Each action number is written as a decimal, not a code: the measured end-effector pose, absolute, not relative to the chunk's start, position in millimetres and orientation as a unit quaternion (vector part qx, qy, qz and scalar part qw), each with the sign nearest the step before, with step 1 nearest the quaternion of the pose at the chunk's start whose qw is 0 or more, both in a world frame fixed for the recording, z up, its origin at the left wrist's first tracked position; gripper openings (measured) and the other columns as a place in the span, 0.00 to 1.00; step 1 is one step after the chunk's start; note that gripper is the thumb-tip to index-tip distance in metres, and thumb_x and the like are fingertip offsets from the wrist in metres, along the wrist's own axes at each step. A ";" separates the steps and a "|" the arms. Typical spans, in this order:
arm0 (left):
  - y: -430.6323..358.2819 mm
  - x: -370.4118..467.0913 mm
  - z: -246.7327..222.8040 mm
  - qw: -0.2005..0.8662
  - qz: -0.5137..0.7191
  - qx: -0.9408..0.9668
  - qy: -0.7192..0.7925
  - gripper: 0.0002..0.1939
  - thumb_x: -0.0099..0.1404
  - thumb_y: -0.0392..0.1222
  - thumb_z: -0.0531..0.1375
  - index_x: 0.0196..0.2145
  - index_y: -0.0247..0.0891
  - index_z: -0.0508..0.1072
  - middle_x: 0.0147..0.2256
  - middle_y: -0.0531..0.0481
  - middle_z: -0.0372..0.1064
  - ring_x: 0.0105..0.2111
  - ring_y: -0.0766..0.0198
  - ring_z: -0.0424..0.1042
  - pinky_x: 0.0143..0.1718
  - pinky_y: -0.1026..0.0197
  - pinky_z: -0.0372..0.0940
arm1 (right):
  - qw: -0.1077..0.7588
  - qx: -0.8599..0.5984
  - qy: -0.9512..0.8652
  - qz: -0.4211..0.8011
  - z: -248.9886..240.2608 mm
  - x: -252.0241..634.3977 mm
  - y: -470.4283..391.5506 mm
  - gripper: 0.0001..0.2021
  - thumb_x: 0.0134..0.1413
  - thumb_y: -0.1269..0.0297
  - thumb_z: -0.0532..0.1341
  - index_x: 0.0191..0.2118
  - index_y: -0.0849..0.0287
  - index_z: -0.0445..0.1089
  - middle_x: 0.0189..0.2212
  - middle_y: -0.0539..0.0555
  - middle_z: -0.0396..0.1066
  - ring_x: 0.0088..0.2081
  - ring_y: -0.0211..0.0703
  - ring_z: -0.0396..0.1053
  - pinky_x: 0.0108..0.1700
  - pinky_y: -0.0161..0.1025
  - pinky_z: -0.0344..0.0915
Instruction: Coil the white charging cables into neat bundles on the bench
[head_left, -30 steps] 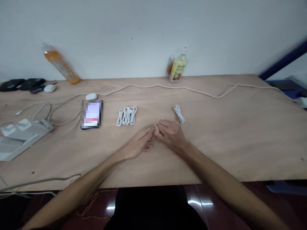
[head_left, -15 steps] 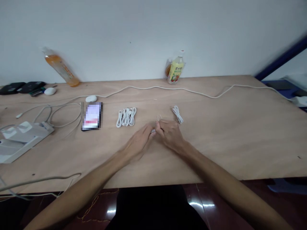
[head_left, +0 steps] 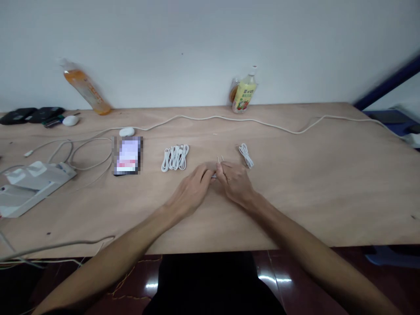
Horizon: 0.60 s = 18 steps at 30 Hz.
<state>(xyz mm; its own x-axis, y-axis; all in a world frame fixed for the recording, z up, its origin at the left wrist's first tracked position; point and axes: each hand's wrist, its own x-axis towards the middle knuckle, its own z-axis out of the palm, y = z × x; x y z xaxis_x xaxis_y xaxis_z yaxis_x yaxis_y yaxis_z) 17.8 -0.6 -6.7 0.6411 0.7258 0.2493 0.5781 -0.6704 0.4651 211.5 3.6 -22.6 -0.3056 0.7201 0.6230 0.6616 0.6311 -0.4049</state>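
My left hand [head_left: 196, 186] and my right hand [head_left: 236, 181] meet over the middle of the table, fingers closed. Both grip a white cable [head_left: 214, 176], of which only a short piece shows between them; the rest is hidden by the fingers. Two thin pale ends [head_left: 220, 159] poke up past the right fingertips. Just beyond my right hand lies a coiled white cable [head_left: 246, 155]. Left of the hands, several coiled white cables [head_left: 175, 158] lie side by side in a row.
A phone [head_left: 128, 156] lies at left, by a white oval case [head_left: 127, 131] and a power strip [head_left: 39, 186]. An orange drink bottle [head_left: 88, 92] and a yellow drink bottle [head_left: 244, 92] lean against the wall. A long white cord [head_left: 236, 118] crosses the back of the wooden table [head_left: 328, 188].
My left hand has closed in on the right, hiding more of the held cable. The thin pale ends now stand further apart. The whole view has shifted slightly.
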 end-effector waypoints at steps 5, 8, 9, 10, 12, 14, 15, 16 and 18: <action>-2.8 18.6 -9.3 0.145 0.198 0.895 0.373 0.17 0.85 0.42 0.43 0.51 0.37 0.71 0.46 0.42 0.71 0.45 0.52 0.73 0.46 0.51 0.72 | 0.400 -0.431 -0.808 0.023 -24.2 210.8 1.5 0.26 0.80 0.65 0.47 0.26 0.55 0.68 0.23 0.53 0.68 0.24 0.42 0.62 0.30 0.41 0.57; -1.2 17.2 -9.8 0.121 0.211 0.903 0.353 0.19 0.85 0.43 0.42 0.47 0.37 0.71 0.45 0.41 0.72 0.46 0.51 0.71 0.47 0.49 0.71 | 0.400 -0.433 -0.808 0.021 -23.7 209.3 -0.2 0.26 0.80 0.65 0.47 0.26 0.55 0.67 0.22 0.52 0.67 0.23 0.41 0.61 0.30 0.41 0.57; -0.5 16.6 -9.6 0.110 0.216 0.908 0.343 0.19 0.85 0.43 0.42 0.47 0.37 0.71 0.44 0.41 0.71 0.46 0.51 0.70 0.47 0.49 0.71 | 0.400 -0.435 -0.807 0.019 -23.2 208.9 -0.6 0.26 0.80 0.65 0.47 0.26 0.55 0.67 0.22 0.52 0.67 0.23 0.41 0.60 0.29 0.41 0.57; 0.0 15.9 -9.2 0.101 0.222 0.911 0.331 0.19 0.85 0.43 0.41 0.46 0.37 0.70 0.43 0.41 0.71 0.46 0.51 0.69 0.48 0.49 0.70 | 0.401 -0.436 -0.806 0.018 -22.6 208.6 -1.0 0.27 0.81 0.65 0.46 0.25 0.55 0.67 0.21 0.52 0.66 0.23 0.41 0.60 0.29 0.41 0.56; 0.6 14.9 -8.0 0.092 0.228 0.916 0.316 0.20 0.86 0.42 0.41 0.45 0.37 0.70 0.42 0.42 0.70 0.45 0.52 0.68 0.49 0.48 0.69 | 0.407 -0.433 -0.804 0.015 -21.4 208.2 -1.4 0.27 0.81 0.65 0.47 0.25 0.55 0.66 0.21 0.52 0.66 0.23 0.41 0.60 0.29 0.41 0.56; 0.2 14.4 -6.2 0.091 0.238 0.912 0.321 0.19 0.85 0.42 0.42 0.46 0.38 0.70 0.43 0.42 0.68 0.46 0.52 0.66 0.49 0.48 0.69 | 0.418 -0.425 -0.803 0.011 -20.2 208.2 -1.6 0.26 0.81 0.65 0.47 0.26 0.54 0.66 0.21 0.51 0.66 0.22 0.41 0.60 0.29 0.41 0.56; -0.2 14.3 -5.2 0.094 0.246 0.906 0.330 0.17 0.85 0.42 0.43 0.47 0.38 0.70 0.44 0.42 0.68 0.47 0.52 0.65 0.49 0.48 0.69 | 0.424 -0.420 -0.802 0.007 -19.8 208.2 -1.7 0.26 0.81 0.65 0.47 0.26 0.54 0.66 0.21 0.51 0.66 0.22 0.40 0.60 0.29 0.41 0.56; -0.7 14.3 -4.1 0.099 0.257 0.900 0.339 0.16 0.85 0.42 0.44 0.48 0.39 0.70 0.47 0.41 0.68 0.48 0.51 0.65 0.50 0.48 0.68 | 0.429 -0.417 -0.801 0.002 -19.5 208.3 -1.7 0.26 0.81 0.66 0.47 0.26 0.55 0.66 0.21 0.51 0.66 0.22 0.40 0.60 0.29 0.41 0.56; -1.6 14.2 -1.7 0.130 0.271 0.890 0.343 0.14 0.84 0.43 0.45 0.49 0.40 0.70 0.50 0.40 0.68 0.50 0.51 0.64 0.53 0.46 0.68 | 0.429 -0.415 -0.802 -0.006 -18.9 208.3 -1.8 0.26 0.81 0.66 0.47 0.26 0.55 0.66 0.21 0.50 0.66 0.22 0.40 0.60 0.29 0.40 0.56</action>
<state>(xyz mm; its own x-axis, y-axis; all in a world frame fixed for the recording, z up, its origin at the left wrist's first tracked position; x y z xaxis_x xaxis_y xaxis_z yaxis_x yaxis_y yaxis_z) 14.2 -1.6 -1.7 0.6183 0.6808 0.3927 0.5404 -0.7311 0.4165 208.3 -1.8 -18.9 -0.2871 0.6608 0.6935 0.6704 0.6558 -0.3473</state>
